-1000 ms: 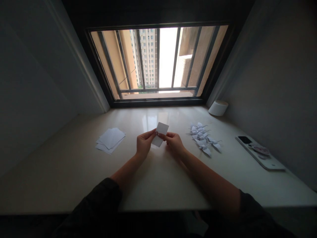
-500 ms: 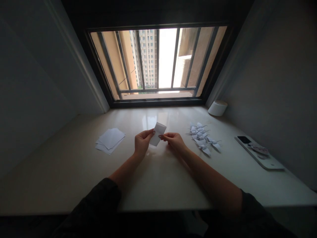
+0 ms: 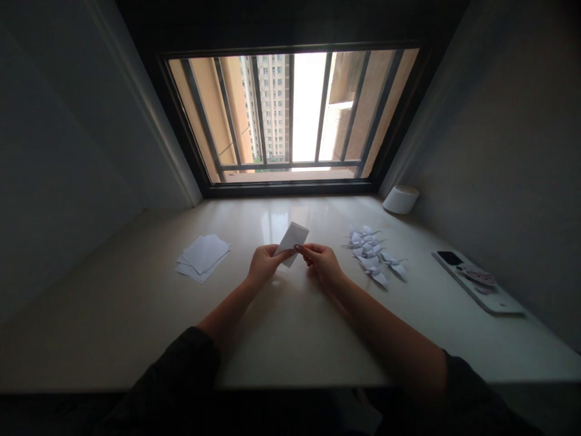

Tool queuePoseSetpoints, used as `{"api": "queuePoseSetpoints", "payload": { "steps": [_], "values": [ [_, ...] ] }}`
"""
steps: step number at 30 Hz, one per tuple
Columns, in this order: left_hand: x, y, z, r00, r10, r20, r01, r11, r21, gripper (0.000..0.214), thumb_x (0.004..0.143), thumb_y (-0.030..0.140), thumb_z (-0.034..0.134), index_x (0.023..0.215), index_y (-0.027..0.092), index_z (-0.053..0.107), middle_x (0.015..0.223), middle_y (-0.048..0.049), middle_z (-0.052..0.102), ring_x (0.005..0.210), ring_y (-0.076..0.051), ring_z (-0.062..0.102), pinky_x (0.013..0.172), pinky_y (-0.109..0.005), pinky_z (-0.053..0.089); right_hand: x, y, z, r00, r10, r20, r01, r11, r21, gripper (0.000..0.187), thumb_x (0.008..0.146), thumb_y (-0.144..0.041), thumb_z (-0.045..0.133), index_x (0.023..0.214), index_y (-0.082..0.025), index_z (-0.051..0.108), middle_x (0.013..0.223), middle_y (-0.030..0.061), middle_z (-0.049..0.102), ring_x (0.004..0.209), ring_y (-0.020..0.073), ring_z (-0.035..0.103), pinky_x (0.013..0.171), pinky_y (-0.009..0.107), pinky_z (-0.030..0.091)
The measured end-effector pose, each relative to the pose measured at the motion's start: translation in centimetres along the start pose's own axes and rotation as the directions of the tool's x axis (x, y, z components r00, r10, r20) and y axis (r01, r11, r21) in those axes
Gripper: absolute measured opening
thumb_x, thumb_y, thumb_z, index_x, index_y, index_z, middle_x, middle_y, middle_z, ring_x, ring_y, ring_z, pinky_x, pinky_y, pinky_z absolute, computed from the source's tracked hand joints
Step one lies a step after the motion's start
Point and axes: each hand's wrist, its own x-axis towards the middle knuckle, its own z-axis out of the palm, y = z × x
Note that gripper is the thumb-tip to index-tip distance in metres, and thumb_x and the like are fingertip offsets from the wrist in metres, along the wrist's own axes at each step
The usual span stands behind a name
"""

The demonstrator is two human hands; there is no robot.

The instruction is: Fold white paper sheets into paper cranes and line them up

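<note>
Between my hands, above the pale ledge, a folded white paper (image 3: 294, 234) is held at a tilt as a narrow rectangle. My left hand (image 3: 264, 263) grips its left side, the thumb lying across the lower part. My right hand (image 3: 321, 259) pinches the right edge, thumb and fingertips meeting close to the left thumb. To the left lies a loose stack of white paper sheets (image 3: 203, 257). Right of my hands sits a cluster of several small folded paper cranes (image 3: 368, 251). The paper's lower end is partly covered by my fingers.
A phone (image 3: 481, 287) with a round grip on its back lies at the right by the wall. A white roll-shaped object (image 3: 400, 200) stands in the far right corner. Behind the ledge (image 3: 290, 339) is a barred window (image 3: 290, 115).
The folded paper now looks flatter and narrower, its upper end tipped further right. My left thumb has slid down and across it, closer to my right fingertips.
</note>
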Motion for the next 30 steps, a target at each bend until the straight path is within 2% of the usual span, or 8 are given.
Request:
{"api": "queuePoseSetpoints", "payload": {
  "steps": [3,6,13,30],
  "values": [
    [0.1,0.3,-0.2,0.997,-0.038,0.067,0.039,0.999,-0.018,0.043,0.062,0.050,0.069,0.079,0.011,0.073,0.064,-0.0040,0.066,0.061,-0.017,0.056,0.055,-0.024,0.038,-0.2,0.1,0.2,0.999,-0.002,-0.043,0.002,1.000,-0.016,0.035,0.054,-0.047,0.076,0.068,-0.016,0.070,0.051,-0.0020,0.050,0.048,0.0087,0.038,0.047,0.025,0.027],
    [0.1,0.7,-0.3,0.994,-0.073,0.081,0.073,0.997,-0.006,0.040,0.061,0.049,0.070,0.076,0.012,0.073,0.060,-0.0038,0.065,0.056,-0.015,0.055,0.054,-0.024,0.037,-0.2,0.1,0.3,0.998,-0.004,-0.061,0.002,1.000,-0.031,0.038,0.052,-0.048,0.077,0.070,-0.015,0.071,0.051,-0.0014,0.050,0.048,0.0092,0.039,0.047,0.025,0.027],
    [-0.1,0.8,-0.2,0.975,-0.144,0.170,0.150,0.988,-0.022,0.035,0.058,0.045,0.074,0.071,0.013,0.073,0.060,-0.0043,0.066,0.053,-0.015,0.055,0.052,-0.025,0.036,0.4,-0.8,-0.7,0.991,0.005,-0.136,-0.008,1.000,-0.022,0.040,0.050,-0.049,0.077,0.071,-0.015,0.071,0.052,-0.0008,0.052,0.046,0.0089,0.038,0.046,0.026,0.029],
    [0.3,0.3,-1.0,0.979,-0.119,0.167,0.110,0.992,0.061,0.036,0.058,0.045,0.072,0.074,0.014,0.074,0.065,-0.0048,0.068,0.056,-0.016,0.057,0.054,-0.025,0.037,0.8,-1.0,-1.2,0.995,-0.013,-0.101,0.007,0.998,-0.055,0.037,0.053,-0.049,0.075,0.067,-0.016,0.068,0.054,-0.0007,0.052,0.049,0.0096,0.041,0.047,0.025,0.029]
  ]
}}
